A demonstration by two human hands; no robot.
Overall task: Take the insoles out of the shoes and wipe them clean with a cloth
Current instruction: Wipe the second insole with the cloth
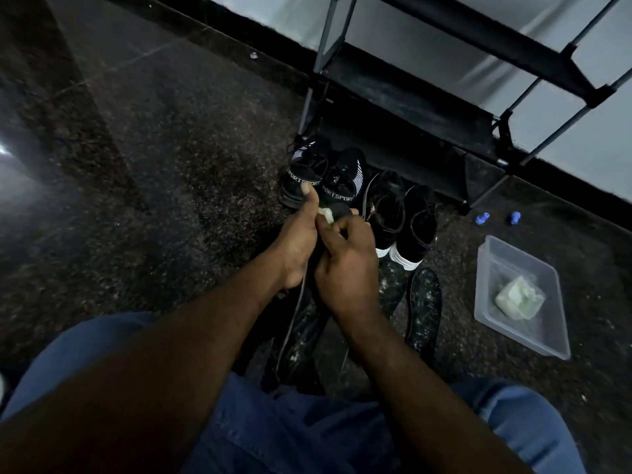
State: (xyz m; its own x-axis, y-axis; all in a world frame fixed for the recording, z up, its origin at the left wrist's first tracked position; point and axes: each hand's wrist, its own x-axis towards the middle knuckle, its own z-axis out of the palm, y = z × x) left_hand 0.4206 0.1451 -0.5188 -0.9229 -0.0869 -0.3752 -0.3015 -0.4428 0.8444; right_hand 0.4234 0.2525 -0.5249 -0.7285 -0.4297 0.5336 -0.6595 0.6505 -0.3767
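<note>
Left hand [297,244] grips a dark insole [342,211] along its edge, thumb extended. Right hand [345,265] pinches a pale cloth [326,214] against its tip, just before the shoes [304,176]. Insole probably light, thin, floppy; best supported mid-length.

The floor [178,138] is dark, speckled, polished stone, crossed by faint straight joints, with a pale patch of glare [13,155] at the far left edge; the light everywhere is dim. A pale grey wall [266,8] runs slantwise across the top right, with a dark skirting band [260,35] along its foot. Against that wall stands an open rack [410,100] of thin grey metal tubes joined by black connectors, carrying black fabric shelves [485,35] one above another.
</note>
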